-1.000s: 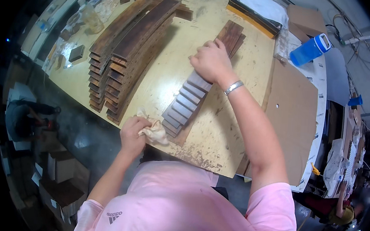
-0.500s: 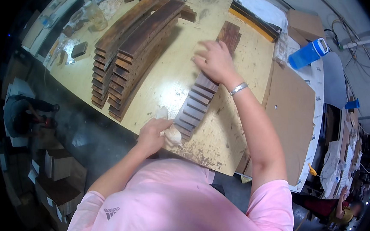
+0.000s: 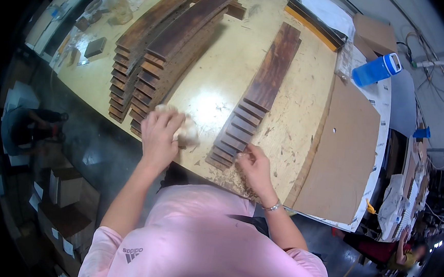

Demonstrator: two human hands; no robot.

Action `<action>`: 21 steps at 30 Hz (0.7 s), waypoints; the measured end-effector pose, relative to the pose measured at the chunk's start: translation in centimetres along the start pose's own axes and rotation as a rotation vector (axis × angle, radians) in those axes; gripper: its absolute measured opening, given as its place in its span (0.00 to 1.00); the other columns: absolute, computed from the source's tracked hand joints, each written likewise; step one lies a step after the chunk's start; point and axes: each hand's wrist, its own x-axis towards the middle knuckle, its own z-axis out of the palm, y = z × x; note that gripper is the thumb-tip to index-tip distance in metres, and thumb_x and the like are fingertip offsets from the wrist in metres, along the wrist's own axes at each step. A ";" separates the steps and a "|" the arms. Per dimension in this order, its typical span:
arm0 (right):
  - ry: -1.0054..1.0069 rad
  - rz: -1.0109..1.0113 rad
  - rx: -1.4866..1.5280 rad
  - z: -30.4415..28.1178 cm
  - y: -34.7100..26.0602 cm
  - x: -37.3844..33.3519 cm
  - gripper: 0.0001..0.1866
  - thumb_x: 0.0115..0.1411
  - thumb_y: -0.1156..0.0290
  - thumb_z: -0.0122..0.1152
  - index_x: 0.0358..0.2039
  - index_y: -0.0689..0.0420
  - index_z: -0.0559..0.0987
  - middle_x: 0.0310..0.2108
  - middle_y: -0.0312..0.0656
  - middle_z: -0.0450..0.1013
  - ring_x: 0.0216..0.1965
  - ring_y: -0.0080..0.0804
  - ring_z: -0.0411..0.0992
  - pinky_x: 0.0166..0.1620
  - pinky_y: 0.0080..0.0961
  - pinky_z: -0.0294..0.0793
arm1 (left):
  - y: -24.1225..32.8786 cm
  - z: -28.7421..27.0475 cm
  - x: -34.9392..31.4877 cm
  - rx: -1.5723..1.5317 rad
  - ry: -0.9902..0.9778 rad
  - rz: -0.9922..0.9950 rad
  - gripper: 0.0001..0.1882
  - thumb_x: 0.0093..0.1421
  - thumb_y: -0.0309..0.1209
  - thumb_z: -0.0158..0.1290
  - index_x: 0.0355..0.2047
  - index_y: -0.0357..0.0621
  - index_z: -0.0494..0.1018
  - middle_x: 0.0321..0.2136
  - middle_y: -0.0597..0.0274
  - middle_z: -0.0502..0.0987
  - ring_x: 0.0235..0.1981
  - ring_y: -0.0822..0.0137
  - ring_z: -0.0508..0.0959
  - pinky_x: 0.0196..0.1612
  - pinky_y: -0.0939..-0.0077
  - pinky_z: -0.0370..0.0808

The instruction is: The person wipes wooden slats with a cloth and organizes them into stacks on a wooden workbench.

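A stepped stack of dark brown wooden boards (image 3: 272,72) lies on the worktable, its staggered ends toward me. My right hand (image 3: 256,172) is at the stack's near end, on its right side, fingers curled with the tips by the board edges. Whether they pinch a board I cannot tell. My left hand (image 3: 160,134) grips a crumpled cream cloth (image 3: 188,133), blurred by motion, just left of that stack. Beyond this hand stand two taller stacks of curved brown boards (image 3: 189,23), also with stepped ends.
A blue water bottle (image 3: 376,70) lies at the right, near a cardboard sheet (image 3: 342,152). At the back right is a black-and-yellow box (image 3: 315,24). A clear bottle (image 3: 117,5) and a small dark block (image 3: 95,47) are at the left.
My right hand has come back from the middle of the stack to its near end. My left hand has moved left and away from the stack with the cloth, uncovering the stepped ends.
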 end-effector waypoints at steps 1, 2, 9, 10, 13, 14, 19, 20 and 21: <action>-0.030 0.084 0.026 0.4 -0.4 -0.3 0.14 0.62 0.72 0.64 0.44 0.68 0.77 0.34 0.41 0.77 0.35 0.25 0.76 0.39 0.22 0.76 | 1.1 -0.6 1.1 0.058 0.032 0.051 0.24 0.47 0.26 0.61 0.48 0.46 0.78 0.50 0.59 0.78 0.52 0.53 0.74 0.55 0.57 0.68; -0.018 0.061 0.008 0.9 -0.2 -0.3 0.15 0.62 0.72 0.65 0.44 0.69 0.77 0.34 0.43 0.76 0.32 0.27 0.75 0.36 0.24 0.75 | 2.1 -0.9 1.9 0.118 0.067 0.105 0.27 0.48 0.27 0.62 0.51 0.46 0.76 0.53 0.60 0.76 0.54 0.54 0.72 0.58 0.55 0.66; 0.143 -0.051 -0.208 3.7 -1.0 -0.7 0.13 0.62 0.70 0.64 0.33 0.69 0.74 0.29 0.53 0.72 0.31 0.45 0.74 0.36 0.35 0.73 | 2.9 4.6 0.0 -0.258 -0.314 0.253 0.37 0.47 0.31 0.68 0.58 0.38 0.70 0.52 0.54 0.75 0.55 0.52 0.71 0.61 0.51 0.63; 0.187 -0.091 -0.249 4.0 -1.2 -0.9 0.13 0.62 0.70 0.63 0.32 0.69 0.73 0.30 0.55 0.71 0.31 0.50 0.73 0.38 0.38 0.73 | 2.7 4.7 0.1 -0.303 -0.332 0.270 0.37 0.47 0.31 0.68 0.58 0.35 0.69 0.51 0.51 0.75 0.55 0.51 0.71 0.61 0.52 0.63; 0.245 -0.147 -0.258 5.0 0.0 -0.8 0.13 0.63 0.71 0.60 0.32 0.71 0.72 0.33 0.60 0.69 0.36 0.60 0.69 0.42 0.46 0.70 | 2.0 5.2 0.1 -0.278 -0.297 0.348 0.37 0.46 0.30 0.68 0.58 0.34 0.69 0.48 0.51 0.76 0.52 0.51 0.72 0.57 0.56 0.67; 0.269 -0.160 -0.272 5.4 0.4 -0.8 0.12 0.63 0.72 0.59 0.32 0.71 0.72 0.34 0.60 0.69 0.37 0.60 0.69 0.43 0.46 0.70 | 1.8 5.3 0.2 -0.284 -0.299 0.380 0.38 0.46 0.30 0.68 0.57 0.33 0.69 0.47 0.50 0.77 0.51 0.51 0.73 0.56 0.56 0.68; 0.340 -0.181 -0.318 6.9 1.1 -1.1 0.12 0.65 0.72 0.56 0.32 0.71 0.72 0.36 0.62 0.69 0.39 0.62 0.69 0.45 0.46 0.69 | 0.8 5.9 0.3 -0.304 -0.237 0.496 0.38 0.44 0.27 0.67 0.56 0.30 0.69 0.43 0.49 0.78 0.45 0.50 0.75 0.49 0.57 0.72; 0.337 -0.181 -0.341 7.0 1.3 -1.1 0.11 0.64 0.73 0.57 0.33 0.71 0.73 0.37 0.61 0.69 0.39 0.60 0.69 0.44 0.45 0.70 | 0.7 6.1 0.2 -0.328 -0.237 0.493 0.38 0.45 0.26 0.67 0.57 0.28 0.69 0.44 0.48 0.78 0.45 0.50 0.75 0.50 0.58 0.72; 0.333 -0.181 -0.364 6.9 1.5 -1.0 0.11 0.63 0.73 0.59 0.35 0.71 0.73 0.37 0.60 0.69 0.39 0.58 0.70 0.44 0.44 0.71 | 0.8 6.2 0.2 -0.352 -0.237 0.490 0.37 0.45 0.25 0.67 0.57 0.27 0.68 0.44 0.48 0.78 0.45 0.49 0.75 0.51 0.58 0.72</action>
